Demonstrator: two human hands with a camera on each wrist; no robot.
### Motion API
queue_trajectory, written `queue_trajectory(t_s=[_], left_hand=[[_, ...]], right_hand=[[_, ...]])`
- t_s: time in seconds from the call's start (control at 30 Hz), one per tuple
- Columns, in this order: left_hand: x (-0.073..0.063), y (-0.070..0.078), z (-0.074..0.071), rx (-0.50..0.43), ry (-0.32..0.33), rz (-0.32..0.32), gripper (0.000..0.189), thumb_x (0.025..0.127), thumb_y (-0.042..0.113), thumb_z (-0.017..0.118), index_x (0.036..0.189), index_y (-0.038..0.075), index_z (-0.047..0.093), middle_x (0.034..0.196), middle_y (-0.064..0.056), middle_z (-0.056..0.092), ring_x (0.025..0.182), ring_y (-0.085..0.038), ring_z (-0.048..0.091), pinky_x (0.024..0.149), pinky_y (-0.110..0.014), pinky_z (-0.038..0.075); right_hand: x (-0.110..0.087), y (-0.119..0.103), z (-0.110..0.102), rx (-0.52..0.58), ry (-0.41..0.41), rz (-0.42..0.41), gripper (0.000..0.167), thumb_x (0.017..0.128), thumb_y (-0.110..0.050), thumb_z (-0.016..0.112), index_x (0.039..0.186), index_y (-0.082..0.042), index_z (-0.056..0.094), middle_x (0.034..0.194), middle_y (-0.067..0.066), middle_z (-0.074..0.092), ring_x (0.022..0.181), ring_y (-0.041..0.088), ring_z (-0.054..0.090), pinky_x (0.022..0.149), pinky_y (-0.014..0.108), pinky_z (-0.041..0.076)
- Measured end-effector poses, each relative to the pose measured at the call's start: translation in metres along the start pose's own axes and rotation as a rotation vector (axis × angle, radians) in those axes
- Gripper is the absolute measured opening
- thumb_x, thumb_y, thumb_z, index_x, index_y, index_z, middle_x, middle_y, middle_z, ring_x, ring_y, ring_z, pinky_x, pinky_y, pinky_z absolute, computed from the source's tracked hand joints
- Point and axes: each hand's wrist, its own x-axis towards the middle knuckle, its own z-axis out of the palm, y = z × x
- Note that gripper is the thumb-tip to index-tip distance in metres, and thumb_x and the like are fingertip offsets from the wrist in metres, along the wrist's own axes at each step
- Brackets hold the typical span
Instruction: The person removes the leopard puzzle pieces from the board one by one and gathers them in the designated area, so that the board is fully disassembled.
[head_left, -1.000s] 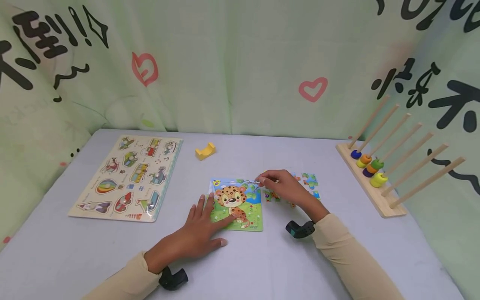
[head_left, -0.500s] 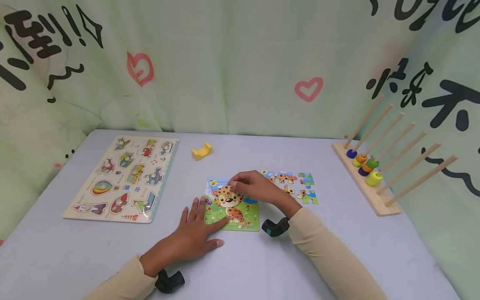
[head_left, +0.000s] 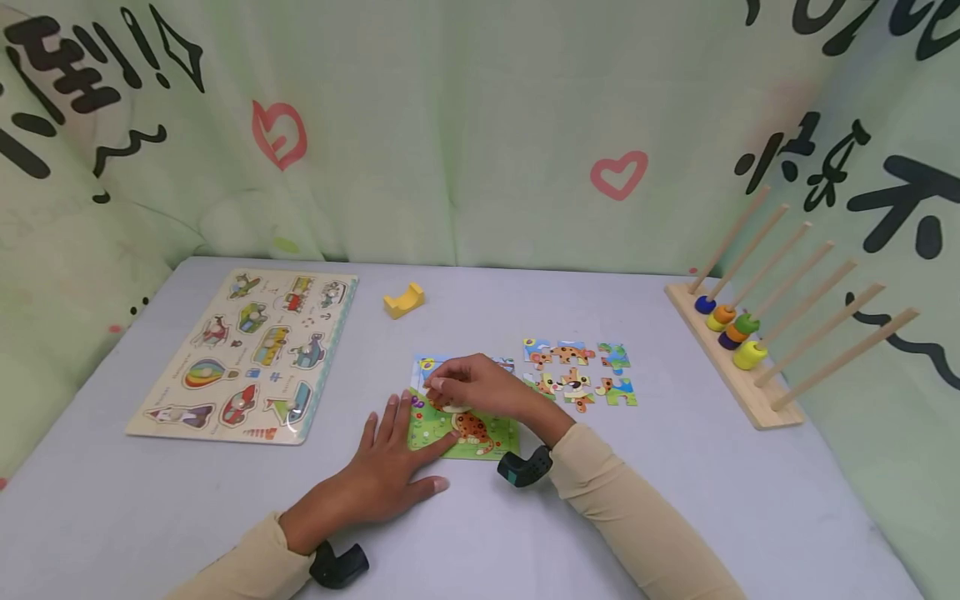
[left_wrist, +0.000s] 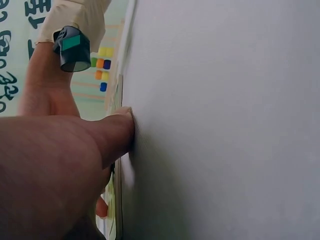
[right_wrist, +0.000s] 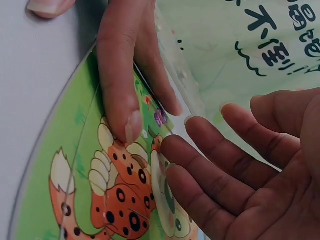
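A square board point(head_left: 498, 433) with a spotted leopard cub on green grass lies flat mid-table. My left hand point(head_left: 390, 467) rests on its left side, one finger on the cub's body, the thumb on the cloth below the lower edge. Over the board's upper part hovers my right hand point(head_left: 480, 387), covering most of the cub's head. In the right wrist view, that hand's fingers point(right_wrist: 215, 192) are loosely bent near the picture, with no object visible among them. Several jigsaw pieces point(head_left: 573, 354) lie to the right of the board, in two rows.
A large picture board point(head_left: 247, 358) with vehicle shapes lies at the left. Behind the leopard board sits a yellow curved block point(head_left: 405, 301). At the right stands a wooden peg rack point(head_left: 783, 408) with tall slanting pegs and coloured beads point(head_left: 748, 356).
My right hand has moved left from the board's upper right corner and the pieces onto the board's upper part, uncovering the jigsaw pieces. The left hand has stayed on the board.
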Motion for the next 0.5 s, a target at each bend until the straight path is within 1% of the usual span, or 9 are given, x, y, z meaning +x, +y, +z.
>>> queue_trajectory(t_s=[0.13,0.37,0.5], left_hand=[[0.0002,0.0006,0.0001,0.004,-0.01,-0.004,0.057,0.096,0.048,0.056,0.149,0.033,0.041,0.158,-0.026,-0.006,0.143,-0.046,-0.011,0.108,-0.066,0.0],[0.0001,-0.0003,0.0004,0.016,-0.006,0.001,0.057,0.096,0.049,0.056,0.149,0.034,0.041,0.158,-0.026,-0.005,0.143,-0.047,-0.01,0.108,-0.066,0.001],[0.0009,-0.0001,0.0018,0.03,-0.004,-0.003,0.057,0.096,0.05,0.055,0.149,0.035,0.041,0.159,-0.026,-0.005,0.143,-0.047,-0.009,0.108,-0.066,0.001]], right_hand=[[-0.0004,0.0001,0.002,0.034,-0.003,0.027,0.028,0.102,-0.017,0.053,0.114,0.005,0.065,0.103,0.016,0.069,0.096,0.025,0.067,0.085,0.033,0.052],[-0.0018,-0.0013,0.004,0.009,0.003,0.053,0.029,0.103,-0.018,0.051,0.115,0.003,0.066,0.102,0.011,0.07,0.096,0.022,0.068,0.087,0.032,0.051],[-0.0022,-0.001,0.0053,0.022,0.007,0.07,0.029,0.103,-0.02,0.052,0.115,0.001,0.066,0.103,0.011,0.07,0.096,0.022,0.067,0.086,0.033,0.052]])
